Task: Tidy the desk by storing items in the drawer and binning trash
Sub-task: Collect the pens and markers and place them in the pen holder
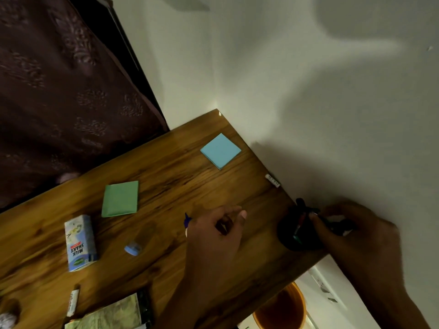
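Head view: lots left on the desk (166,176) — blue pad (221,150), green pad (120,199), milk box (80,242), eraser (133,248). Left hand (213,233) curled on a blue pen (187,219); right hand (351,231) pinching pens in the black cup (294,236). Orange bin (282,309) below, no drawer seen.

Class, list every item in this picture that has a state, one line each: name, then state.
left hand: fingers curled, holding a pen
pen: in the left hand, blue tip sticking out
right hand: gripping the black pen holder
black pen holder: upright at the desk edge, pens inside
milkshake carton: lying flat
blue sticky notes: flat on the desk
green sticky notes: flat on the desk
orange bin: open, below the desk
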The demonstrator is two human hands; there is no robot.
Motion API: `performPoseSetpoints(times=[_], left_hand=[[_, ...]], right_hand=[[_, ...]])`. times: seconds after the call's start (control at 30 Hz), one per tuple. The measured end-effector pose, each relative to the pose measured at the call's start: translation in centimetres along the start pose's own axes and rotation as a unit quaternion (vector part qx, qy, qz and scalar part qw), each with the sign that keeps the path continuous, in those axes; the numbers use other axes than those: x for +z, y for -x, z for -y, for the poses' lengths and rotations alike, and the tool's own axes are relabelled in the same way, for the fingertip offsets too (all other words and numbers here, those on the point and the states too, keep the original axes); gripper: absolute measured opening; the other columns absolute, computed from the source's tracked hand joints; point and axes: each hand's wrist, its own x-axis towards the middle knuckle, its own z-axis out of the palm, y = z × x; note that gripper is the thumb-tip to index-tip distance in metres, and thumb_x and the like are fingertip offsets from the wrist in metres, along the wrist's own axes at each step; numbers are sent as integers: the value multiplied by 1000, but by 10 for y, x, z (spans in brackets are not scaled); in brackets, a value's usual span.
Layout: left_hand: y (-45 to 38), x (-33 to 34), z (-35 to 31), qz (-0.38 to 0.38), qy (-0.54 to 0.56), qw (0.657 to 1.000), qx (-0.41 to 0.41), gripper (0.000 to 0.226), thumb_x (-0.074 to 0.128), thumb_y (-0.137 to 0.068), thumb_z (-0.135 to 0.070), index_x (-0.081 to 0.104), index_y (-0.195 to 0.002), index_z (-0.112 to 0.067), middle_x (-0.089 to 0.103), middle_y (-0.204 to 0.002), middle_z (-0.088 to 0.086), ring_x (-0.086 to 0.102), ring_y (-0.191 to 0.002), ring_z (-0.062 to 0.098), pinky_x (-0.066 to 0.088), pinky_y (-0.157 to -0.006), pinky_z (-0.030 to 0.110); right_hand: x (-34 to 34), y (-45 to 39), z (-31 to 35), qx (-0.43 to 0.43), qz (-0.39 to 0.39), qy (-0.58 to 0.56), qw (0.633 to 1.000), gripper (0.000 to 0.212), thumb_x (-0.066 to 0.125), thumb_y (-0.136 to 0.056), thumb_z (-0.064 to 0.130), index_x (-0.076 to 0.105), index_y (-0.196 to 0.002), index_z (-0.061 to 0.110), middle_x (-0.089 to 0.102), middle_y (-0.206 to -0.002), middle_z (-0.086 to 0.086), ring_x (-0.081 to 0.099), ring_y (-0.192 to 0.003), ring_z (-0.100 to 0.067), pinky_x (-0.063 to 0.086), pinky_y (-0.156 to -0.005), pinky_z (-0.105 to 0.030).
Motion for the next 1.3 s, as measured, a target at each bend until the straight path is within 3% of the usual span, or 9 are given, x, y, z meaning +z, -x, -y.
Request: performPoseSetpoints(times=[0.3,0.43,0.53,0.7,0.87,1.1,1.3], left_hand=[[3,3,-2,16,12,1000,-4,10,76,-87,-42,78,-97,-39,69,-76,-22,67,-70,4,52,-54,17],[3,3,1,20,6,1000,-3,11,76,-87,-42,78,-97,-38,68,-72,-21,67,-67,5,53,-55,20],[4,3,2,21,4,1000,-5,9,76,-88,-42,77,-96,-39,69,-74,-21,68,-68,3,57,-57,24],[7,3,-2,28,17,999,-12,7,76,-88,-42,73,-90,-48,71,-78,-23,69,-74,3,59,-62,28],[9,4,-3,34,17,999,-8,12,76,-88,-41,69,-88,-51,71,-78,-23,69,-73,3,60,-60,26],[12,4,-3,37,18,999,-9,5,75,-88,-43,75,-92,-45,71,-74,-20,69,-72,3,61,-62,32],[15,1,-1,34,17,999,-11,8,76,-87,-44,77,-94,-40,70,-72,-20,68,-68,4,54,-54,20]], right_hand=[[9,14,-15,-20,30,48,998,28,93,-67,12,77,-89,22,73,-89,6,62,-67,-11,40,-63,-13],[19,18,-21,-23,35,69,997,31,93,-66,12,77,-90,21,74,-90,3,69,-71,-21,56,-64,-30],[24,20,-26,-24,42,80,996,30,92,-68,12,77,-92,23,73,-90,3,70,-73,-23,60,-65,-39],[25,23,-31,-20,47,84,995,28,90,-72,23,76,-95,26,72,-92,7,68,-75,-19,58,-64,-36],[24,24,-30,-16,37,82,996,28,91,-71,20,76,-94,25,72,-90,7,68,-71,-20,58,-63,-36],[21,27,-23,-18,18,59,998,27,91,-71,22,75,-92,28,71,-87,10,67,-69,-17,57,-60,-35],[19,31,-15,-5,27,44,999,30,91,-70,27,73,-93,34,68,-91,19,62,-62,-6,56,-58,-34]])
